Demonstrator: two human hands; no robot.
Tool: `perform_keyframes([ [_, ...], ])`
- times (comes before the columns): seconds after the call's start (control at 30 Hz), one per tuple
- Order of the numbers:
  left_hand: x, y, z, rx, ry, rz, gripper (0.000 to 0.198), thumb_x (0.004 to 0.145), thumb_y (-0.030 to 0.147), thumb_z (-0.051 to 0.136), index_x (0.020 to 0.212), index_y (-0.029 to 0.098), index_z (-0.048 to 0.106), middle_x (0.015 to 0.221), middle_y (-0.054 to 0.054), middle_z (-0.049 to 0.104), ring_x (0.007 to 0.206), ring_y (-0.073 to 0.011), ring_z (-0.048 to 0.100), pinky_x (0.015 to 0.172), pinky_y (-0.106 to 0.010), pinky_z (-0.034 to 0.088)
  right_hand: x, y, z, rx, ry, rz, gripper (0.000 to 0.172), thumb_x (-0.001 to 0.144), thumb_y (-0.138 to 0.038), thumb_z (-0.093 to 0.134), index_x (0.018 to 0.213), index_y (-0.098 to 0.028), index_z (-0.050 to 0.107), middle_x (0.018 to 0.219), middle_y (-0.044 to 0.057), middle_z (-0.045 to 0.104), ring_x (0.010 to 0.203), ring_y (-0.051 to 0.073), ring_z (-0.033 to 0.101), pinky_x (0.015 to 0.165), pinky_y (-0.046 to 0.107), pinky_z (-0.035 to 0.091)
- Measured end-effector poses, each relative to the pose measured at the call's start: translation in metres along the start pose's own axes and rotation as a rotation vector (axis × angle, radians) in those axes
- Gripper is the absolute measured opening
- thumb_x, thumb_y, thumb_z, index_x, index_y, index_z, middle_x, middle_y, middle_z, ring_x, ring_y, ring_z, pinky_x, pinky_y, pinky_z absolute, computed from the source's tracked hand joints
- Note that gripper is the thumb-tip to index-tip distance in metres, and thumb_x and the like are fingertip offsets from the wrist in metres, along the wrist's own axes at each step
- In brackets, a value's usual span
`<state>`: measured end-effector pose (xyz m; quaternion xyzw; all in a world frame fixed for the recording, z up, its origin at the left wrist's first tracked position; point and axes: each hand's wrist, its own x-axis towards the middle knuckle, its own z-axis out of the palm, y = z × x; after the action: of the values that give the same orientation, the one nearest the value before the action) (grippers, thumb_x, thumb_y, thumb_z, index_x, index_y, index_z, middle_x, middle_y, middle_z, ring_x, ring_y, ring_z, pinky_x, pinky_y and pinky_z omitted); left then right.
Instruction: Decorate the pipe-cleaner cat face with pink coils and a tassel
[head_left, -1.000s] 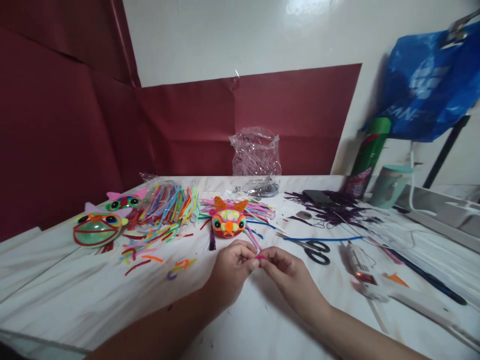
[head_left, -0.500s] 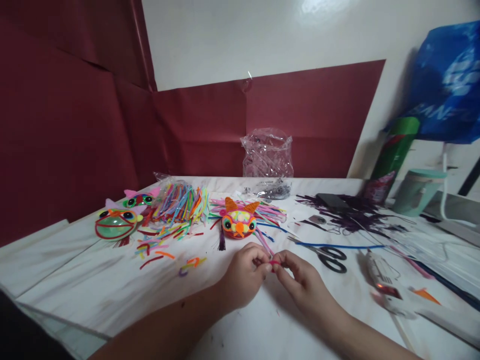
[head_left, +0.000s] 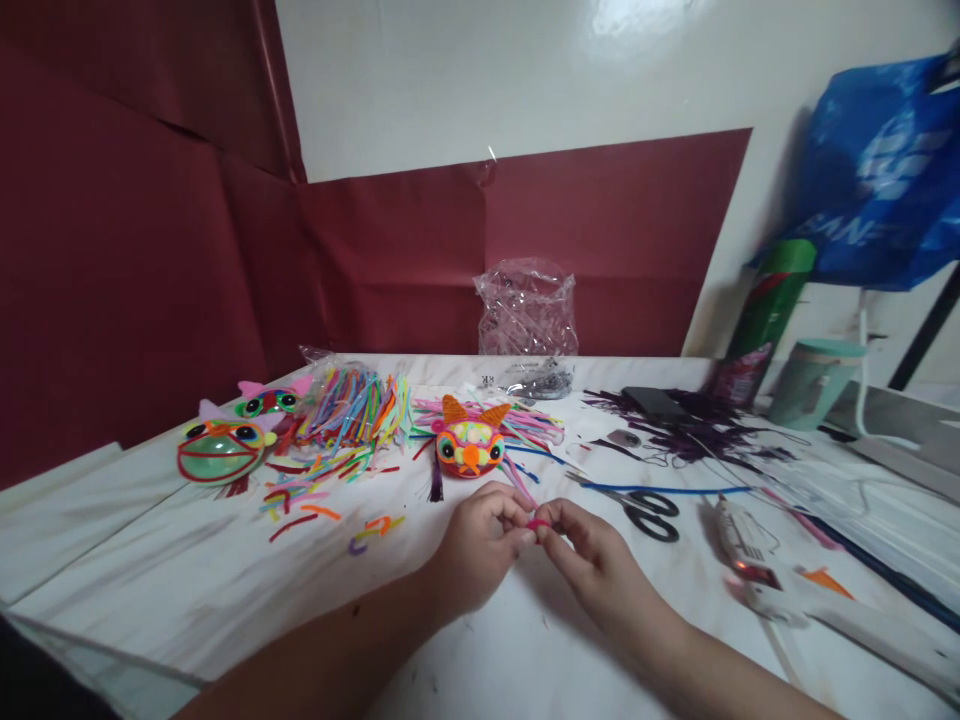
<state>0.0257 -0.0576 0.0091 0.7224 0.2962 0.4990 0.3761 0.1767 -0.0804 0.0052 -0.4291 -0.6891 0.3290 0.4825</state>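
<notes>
A short bright pink pipe cleaner [head_left: 537,524] is pinched between both hands above the white table. My left hand [head_left: 480,540] is closed on its left end with thumb and forefinger. My right hand [head_left: 589,555] pinches the other end, and its fingertips nearly meet the left ones. Most of the piece is hidden by the fingers. Just beyond the hands sits an orange-eared animal face [head_left: 470,455] made of coiled pipe cleaners, with googly eyes and a purple tassel beside it. Black-handled scissors [head_left: 651,513] lie right of my right hand.
Further left are a green-mouthed animal face [head_left: 221,458] and a second face [head_left: 271,402]. Bundled pipe cleaners [head_left: 349,410] lie behind loose offcuts [head_left: 375,530]. A glue gun [head_left: 757,565] with a lit red light rests at right. A clear plastic bag [head_left: 527,320] stands at the back.
The view has shifted slightly, so the table's things appear a little further left. Both hands keep their pinch on the pink pipe cleaner, with only slight finger movement.
</notes>
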Motion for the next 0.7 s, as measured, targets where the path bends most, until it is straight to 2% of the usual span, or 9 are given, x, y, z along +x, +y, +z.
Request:
perform_keyframes([
  [0.1, 0.0, 0.001, -0.002, -0.008, -0.021, -0.005, 0.003, 0.069, 0.015, 0.061, 0.067, 0.015, 0.059, 0.09, -0.008, 0.058, 0.086, -0.0196, 0.056, 0.082, -0.034, 0.042, 0.001, -0.004, 0.001, 0.109, -0.01, 0.042, 0.02, 0.079, -0.037, 0.052, 0.07, -0.019, 0.053, 0.069, 0.001, 0.055, 0.068, 0.017, 0.05, 0.064, 0.028, 0.04],
  [0.23, 0.001, 0.005, -0.005, -0.083, -0.042, -0.085, 0.007, 0.072, 0.022, 0.059, 0.071, 0.014, 0.06, 0.096, -0.009, 0.056, 0.093, -0.0217, 0.055, 0.086, -0.036, 0.04, 0.002, -0.011, 0.002, 0.362, 0.013, 0.097, 0.021, 0.076, -0.039, 0.059, 0.085, -0.02, 0.057, 0.078, 0.001, 0.059, 0.078, 0.017, 0.053, 0.072, 0.028, 0.041],
  [0.3, 0.003, 0.008, -0.006, -0.135, -0.035, -0.126, 0.01, 0.073, 0.024, 0.058, 0.071, 0.014, 0.06, 0.098, -0.009, 0.056, 0.096, -0.0227, 0.054, 0.087, -0.037, 0.039, 0.002, -0.013, 0.003, 0.422, 0.011, 0.123, 0.021, 0.076, -0.039, 0.06, 0.084, -0.02, 0.059, 0.077, 0.0, 0.06, 0.078, 0.016, 0.053, 0.073, 0.026, 0.041],
  [0.43, 0.004, 0.012, -0.007, -0.137, -0.022, -0.16, 0.01, 0.071, 0.023, 0.057, 0.067, 0.015, 0.059, 0.101, -0.009, 0.055, 0.1, -0.0235, 0.052, 0.089, -0.036, 0.037, 0.001, -0.012, 0.004, 0.416, 0.009, 0.163, 0.021, 0.073, -0.039, 0.063, 0.074, -0.018, 0.061, 0.071, 0.0, 0.061, 0.072, 0.015, 0.053, 0.069, 0.026, 0.041],
  [0.7, 0.002, 0.009, -0.006, 0.006, -0.034, -0.077, 0.007, 0.072, 0.019, 0.056, 0.065, 0.016, 0.055, 0.102, -0.008, 0.057, 0.1, -0.0223, 0.054, 0.09, -0.035, 0.037, 0.002, -0.008, 0.006, 0.329, 0.052, 0.167, 0.026, 0.067, -0.042, 0.066, 0.07, -0.017, 0.06, 0.066, 0.0, 0.059, 0.064, 0.015, 0.05, 0.061, 0.027, 0.039],
])
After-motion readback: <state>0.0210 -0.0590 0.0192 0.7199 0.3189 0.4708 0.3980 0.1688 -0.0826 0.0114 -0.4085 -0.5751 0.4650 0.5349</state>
